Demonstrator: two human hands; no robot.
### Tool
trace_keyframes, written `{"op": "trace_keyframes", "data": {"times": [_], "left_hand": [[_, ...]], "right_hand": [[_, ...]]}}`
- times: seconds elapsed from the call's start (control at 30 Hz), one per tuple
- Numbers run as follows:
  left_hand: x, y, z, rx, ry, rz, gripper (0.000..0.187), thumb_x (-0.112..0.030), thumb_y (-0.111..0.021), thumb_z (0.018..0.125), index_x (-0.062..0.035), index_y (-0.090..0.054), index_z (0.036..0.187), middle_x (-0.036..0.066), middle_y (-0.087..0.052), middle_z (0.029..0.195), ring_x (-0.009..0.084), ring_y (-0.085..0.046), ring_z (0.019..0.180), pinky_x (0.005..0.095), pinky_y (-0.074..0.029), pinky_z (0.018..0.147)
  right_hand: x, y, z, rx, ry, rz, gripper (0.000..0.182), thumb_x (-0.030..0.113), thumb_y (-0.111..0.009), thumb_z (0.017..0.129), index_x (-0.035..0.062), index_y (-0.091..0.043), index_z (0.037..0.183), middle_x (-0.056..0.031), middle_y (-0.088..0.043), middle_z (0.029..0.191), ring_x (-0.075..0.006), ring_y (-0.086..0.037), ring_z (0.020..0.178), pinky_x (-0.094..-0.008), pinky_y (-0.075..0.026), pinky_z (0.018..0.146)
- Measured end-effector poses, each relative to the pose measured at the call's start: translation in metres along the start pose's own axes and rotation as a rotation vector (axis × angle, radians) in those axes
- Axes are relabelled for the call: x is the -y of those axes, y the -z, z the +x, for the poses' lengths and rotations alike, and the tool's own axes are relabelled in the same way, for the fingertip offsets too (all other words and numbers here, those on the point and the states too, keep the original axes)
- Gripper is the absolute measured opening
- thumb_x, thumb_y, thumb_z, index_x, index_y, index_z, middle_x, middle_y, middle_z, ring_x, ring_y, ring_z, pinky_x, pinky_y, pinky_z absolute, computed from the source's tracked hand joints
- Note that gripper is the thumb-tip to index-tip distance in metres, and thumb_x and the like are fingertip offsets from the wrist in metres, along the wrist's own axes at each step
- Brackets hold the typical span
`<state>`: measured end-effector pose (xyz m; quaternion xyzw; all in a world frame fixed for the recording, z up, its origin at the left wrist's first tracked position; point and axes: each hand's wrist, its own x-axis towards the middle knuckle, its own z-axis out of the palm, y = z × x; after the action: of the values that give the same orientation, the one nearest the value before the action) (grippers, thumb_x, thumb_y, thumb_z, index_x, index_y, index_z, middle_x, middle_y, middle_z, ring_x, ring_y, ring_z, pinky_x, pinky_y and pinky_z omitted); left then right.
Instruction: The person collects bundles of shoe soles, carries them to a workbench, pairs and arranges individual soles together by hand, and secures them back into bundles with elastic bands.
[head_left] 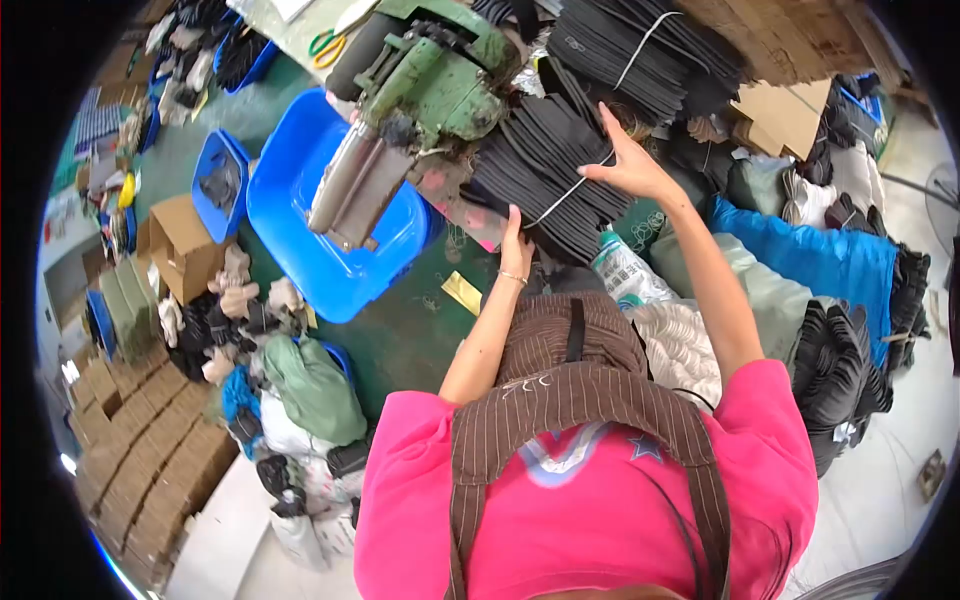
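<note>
A bundle of long, black, ribbed fabric pieces [545,150] lies in front of me, tied round with a white string. My left hand [513,245] is at its near left edge, thumb up against the side, the other fingers partly hidden. My right hand [637,168] grips the right side, its thumb close to the string and its index finger stretched along the far edge. A larger tied bundle of black fabric pieces [640,60] lies just beyond. Left of the bundle stands a green machine [435,85] with a metal chute [355,190].
Below the chute sits a blue plastic bin [290,215], with a smaller blue bin [220,185] beside it. Scissors [327,47] lie at the back. A labelled bottle [630,268] is near my lap. Fabric bundles and a blue sack [810,250] are piled on the right.
</note>
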<state>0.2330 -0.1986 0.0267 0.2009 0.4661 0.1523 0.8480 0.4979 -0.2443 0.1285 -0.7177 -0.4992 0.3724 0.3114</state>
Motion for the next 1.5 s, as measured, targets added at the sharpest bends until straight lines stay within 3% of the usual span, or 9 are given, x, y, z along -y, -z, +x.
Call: {"op": "trace_keyframes", "data": {"times": [0.1, 0.2, 0.3, 0.53, 0.7, 0.8, 0.93, 1.03, 1.5], "left_hand": [[0.005, -0.001, -0.007, -0.064, -0.047, -0.018, 0.103, -0.055, -0.062, 0.081, -0.0031, -0.002, 0.147, 0.014, -0.010, 0.152, 0.0268, -0.007, 0.141, 0.0454, -0.004, 0.111], [-0.028, -0.058, -0.036, -0.462, -0.622, 0.657, 0.114, -0.050, -0.067, 0.079, 0.0128, 0.007, 0.139, 0.029, 0.004, 0.149, 0.0330, 0.006, 0.141, 0.0384, -0.001, 0.114], [-0.061, -0.095, -0.022, -0.714, -0.500, 0.846, 0.126, -0.054, -0.075, 0.067, 0.0114, 0.003, 0.140, 0.033, -0.008, 0.147, 0.0379, -0.010, 0.139, 0.0417, -0.010, 0.113], [-0.052, -0.050, 0.000, -0.736, -0.599, 1.026, 0.121, -0.048, -0.078, 0.065, 0.0091, -0.005, 0.142, 0.030, -0.022, 0.144, 0.0386, -0.027, 0.134, 0.0391, -0.024, 0.109], [-0.053, -0.065, -0.009, -0.743, -0.855, 1.361, 0.100, -0.040, -0.071, 0.073, 0.0008, -0.015, 0.144, 0.027, -0.019, 0.146, 0.0389, -0.019, 0.136, 0.0497, -0.021, 0.109], [-0.060, -0.074, -0.011, -0.591, -0.988, 1.678, 0.058, -0.023, -0.059, 0.083, -0.0174, -0.041, 0.137, 0.020, -0.022, 0.148, 0.0357, -0.016, 0.139, 0.0641, -0.014, 0.105], [-0.060, -0.071, 0.000, -0.323, -1.063, 1.846, 0.042, -0.016, -0.058, 0.082, -0.0149, -0.055, 0.124, 0.003, -0.035, 0.145, 0.0318, -0.022, 0.138, 0.0585, -0.015, 0.108], [-0.066, -0.068, 0.003, -0.215, -1.128, 1.820, 0.031, -0.014, -0.060, 0.077, -0.0102, -0.063, 0.109, 0.006, -0.036, 0.144, 0.0305, -0.025, 0.137, 0.0555, -0.020, 0.108], [-0.078, -0.092, 0.038, 0.198, -0.983, 2.199, 0.036, -0.024, -0.051, 0.081, -0.0139, -0.065, 0.113, 0.003, -0.059, 0.119, 0.0318, -0.028, 0.134, 0.0581, -0.010, 0.111]], "right_hand": [[0.023, -0.015, -0.003, -0.146, -0.065, -0.085, 0.126, 0.046, -0.081, 0.057, -0.0044, -0.005, 0.144, -0.0318, -0.025, 0.142, -0.0396, -0.027, 0.133, -0.0412, -0.024, 0.109], [0.022, -0.034, 0.008, -0.276, -0.035, -0.344, 0.139, 0.053, -0.084, 0.048, 0.0012, 0.000, 0.146, -0.0294, -0.025, 0.142, -0.0437, -0.030, 0.130, -0.0473, -0.025, 0.107], [0.034, -0.048, 0.013, -0.311, -0.075, -0.444, 0.139, 0.049, -0.086, 0.046, 0.0026, -0.001, 0.146, -0.0283, -0.028, 0.140, -0.0433, -0.033, 0.127, -0.0469, -0.030, 0.105], [0.020, -0.064, 0.019, -0.443, -0.105, -0.296, 0.132, 0.042, -0.084, 0.050, 0.0069, -0.002, 0.147, -0.0304, -0.031, 0.134, -0.0467, -0.038, 0.120, -0.0487, -0.033, 0.100], [0.038, -0.086, 0.027, -0.522, -0.199, -0.553, 0.129, 0.042, -0.083, 0.050, 0.0043, -0.006, 0.146, -0.0327, -0.029, 0.134, -0.0468, -0.033, 0.121, -0.0506, -0.027, 0.102], [0.031, -0.075, 0.039, -0.483, -0.199, -0.523, 0.128, 0.043, -0.084, 0.049, 0.0045, -0.009, 0.146, -0.0309, -0.037, 0.127, -0.0456, -0.040, 0.113, -0.0502, -0.031, 0.099], [0.024, -0.068, 0.032, -0.507, -0.267, -0.372, 0.129, 0.042, -0.084, 0.047, 0.0056, -0.010, 0.146, -0.0264, -0.045, 0.116, -0.0424, -0.046, 0.105, -0.0485, -0.035, 0.094], [0.023, -0.066, 0.023, -0.619, -0.284, -0.300, 0.128, 0.040, -0.084, 0.047, 0.0059, -0.009, 0.146, -0.0262, -0.045, 0.115, -0.0414, -0.044, 0.105, -0.0478, -0.035, 0.094], [0.050, -0.035, 0.029, -0.897, 0.045, -0.199, 0.124, 0.028, -0.086, 0.049, -0.0045, -0.013, 0.143, -0.0268, -0.035, 0.132, -0.0399, -0.035, 0.121, -0.0451, -0.027, 0.103]]}}
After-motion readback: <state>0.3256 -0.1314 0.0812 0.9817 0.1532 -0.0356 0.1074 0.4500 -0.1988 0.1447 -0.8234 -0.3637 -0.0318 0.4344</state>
